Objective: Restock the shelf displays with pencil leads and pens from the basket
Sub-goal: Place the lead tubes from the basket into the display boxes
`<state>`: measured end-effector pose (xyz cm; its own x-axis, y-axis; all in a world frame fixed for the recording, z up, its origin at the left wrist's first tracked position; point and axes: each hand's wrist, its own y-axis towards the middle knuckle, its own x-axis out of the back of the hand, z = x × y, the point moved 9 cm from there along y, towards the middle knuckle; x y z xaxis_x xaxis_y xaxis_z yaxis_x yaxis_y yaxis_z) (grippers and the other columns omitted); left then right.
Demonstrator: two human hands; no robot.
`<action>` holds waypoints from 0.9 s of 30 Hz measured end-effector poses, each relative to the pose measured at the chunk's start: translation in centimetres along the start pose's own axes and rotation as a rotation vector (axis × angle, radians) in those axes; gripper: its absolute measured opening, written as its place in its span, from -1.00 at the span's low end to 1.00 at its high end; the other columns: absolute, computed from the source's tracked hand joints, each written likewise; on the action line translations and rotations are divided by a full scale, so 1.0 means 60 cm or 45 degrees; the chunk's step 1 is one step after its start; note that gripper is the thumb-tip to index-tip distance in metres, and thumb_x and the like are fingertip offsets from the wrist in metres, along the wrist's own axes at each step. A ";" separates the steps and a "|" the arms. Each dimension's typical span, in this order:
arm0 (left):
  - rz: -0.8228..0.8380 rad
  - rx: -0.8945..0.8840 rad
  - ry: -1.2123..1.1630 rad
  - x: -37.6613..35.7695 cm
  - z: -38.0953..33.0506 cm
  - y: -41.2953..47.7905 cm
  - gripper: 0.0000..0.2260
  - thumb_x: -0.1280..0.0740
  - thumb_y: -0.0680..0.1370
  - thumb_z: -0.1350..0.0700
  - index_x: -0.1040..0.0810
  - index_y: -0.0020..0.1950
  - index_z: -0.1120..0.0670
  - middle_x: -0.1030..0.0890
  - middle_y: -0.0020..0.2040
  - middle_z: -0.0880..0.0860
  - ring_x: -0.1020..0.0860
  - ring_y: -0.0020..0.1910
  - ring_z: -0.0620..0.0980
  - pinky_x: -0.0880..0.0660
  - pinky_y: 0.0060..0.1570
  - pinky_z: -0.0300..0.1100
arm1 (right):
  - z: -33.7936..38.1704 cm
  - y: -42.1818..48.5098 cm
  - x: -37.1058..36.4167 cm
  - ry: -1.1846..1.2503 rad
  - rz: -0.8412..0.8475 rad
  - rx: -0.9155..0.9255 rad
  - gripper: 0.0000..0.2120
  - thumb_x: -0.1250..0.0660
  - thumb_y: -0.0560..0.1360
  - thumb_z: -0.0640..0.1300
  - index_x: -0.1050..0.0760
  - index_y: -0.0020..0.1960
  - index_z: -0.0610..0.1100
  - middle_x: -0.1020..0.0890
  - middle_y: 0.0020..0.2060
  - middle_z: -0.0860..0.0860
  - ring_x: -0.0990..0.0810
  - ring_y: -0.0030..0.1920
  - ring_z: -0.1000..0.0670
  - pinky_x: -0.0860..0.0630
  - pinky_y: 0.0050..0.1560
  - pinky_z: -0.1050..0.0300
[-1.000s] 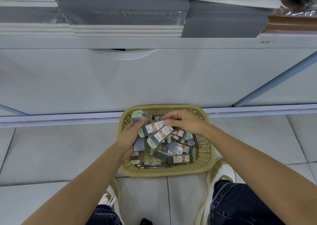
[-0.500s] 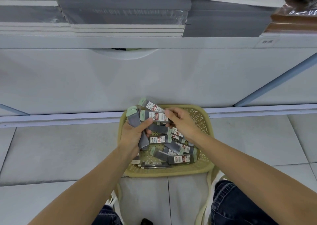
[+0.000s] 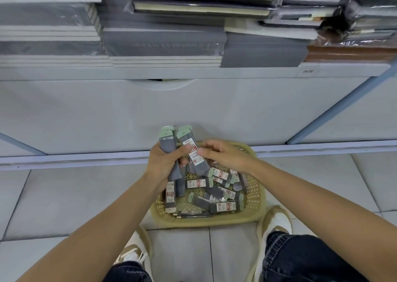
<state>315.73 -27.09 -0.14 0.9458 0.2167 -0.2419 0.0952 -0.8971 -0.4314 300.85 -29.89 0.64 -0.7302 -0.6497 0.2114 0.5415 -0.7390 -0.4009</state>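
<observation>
A yellow woven basket [image 3: 256,212] sits on the tiled floor in front of me, holding several grey pencil-lead cases [image 3: 224,207] with green caps and red-and-white labels. Just above its far left rim, my left hand [image 3: 164,165] grips a bundle of lead cases [image 3: 168,145], caps pointing up. Beside it, my right hand [image 3: 223,156] pinches one labelled lead case [image 3: 193,152] of that bundle with fingertips and thumb. I see no pens clearly; thin dark items lie at the basket's front edge.
A white shelf base panel [image 3: 193,114] rises just behind the basket. Its ledge carries stacks of grey and dark wrapped notebooks [image 3: 163,43]. My white shoes [image 3: 277,219] and jeans flank the basket's near side.
Both hands have lifted from inside the basket to above its far rim. The loose cases in my left hand are now gathered upright into one bundle, and the view has tilted up.
</observation>
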 end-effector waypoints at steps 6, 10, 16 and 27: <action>0.111 -0.098 0.215 -0.064 -0.083 -0.041 -0.78 -0.54 0.38 0.24 -0.60 -0.03 0.19 -0.65 -0.32 0.13 -0.49 -0.54 -0.05 -0.47 -0.51 -0.25 | 0.143 -0.021 0.058 -0.051 -0.143 0.229 -0.91 -0.44 0.49 -0.15 -0.54 -0.05 -0.05 -0.62 -0.22 0.10 -0.58 -0.21 0.14 -0.53 -0.18 0.25; 0.218 -0.147 0.181 -0.123 -0.171 -0.073 -0.86 -0.48 0.45 0.18 -0.59 -0.04 0.13 -0.64 -0.33 0.04 -0.52 -0.52 -0.07 -0.46 -0.51 -0.27 | 0.240 -0.072 0.110 -0.180 -0.175 0.337 -0.94 -0.37 0.53 -0.23 -0.56 -0.02 -0.22 -0.59 -0.20 -0.05 -0.54 -0.25 0.11 -0.48 -0.23 0.25; 0.386 -0.003 -0.100 -0.221 -0.304 -0.128 -0.88 -0.29 0.60 0.20 -0.54 -0.13 0.17 -0.61 -0.36 0.06 -0.52 -0.50 -0.07 -0.51 -0.46 -0.26 | 0.400 -0.200 0.221 -0.303 -0.355 0.519 -0.79 -0.29 0.59 -0.19 -0.52 0.20 -0.19 -0.66 -0.07 -0.05 -0.64 -0.06 0.05 -0.58 0.01 0.09; 0.788 -0.103 -0.130 -0.376 -0.473 -0.245 -0.89 -0.25 0.59 0.24 -0.54 0.08 0.17 -0.63 -0.22 0.08 -0.59 -0.34 -0.03 -0.60 -0.31 -0.18 | 0.610 -0.474 0.454 -0.300 -0.976 0.917 -0.83 -0.24 0.61 -0.17 -0.52 0.17 -0.04 -0.67 -0.06 -0.01 -0.65 -0.08 0.09 -0.61 -0.07 0.18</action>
<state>301.78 -29.72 36.31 0.7991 -0.3199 -0.5090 -0.4334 -0.8933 -0.1189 280.80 -33.08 50.40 -0.9222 0.0700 0.3802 0.1478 -0.8449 0.5142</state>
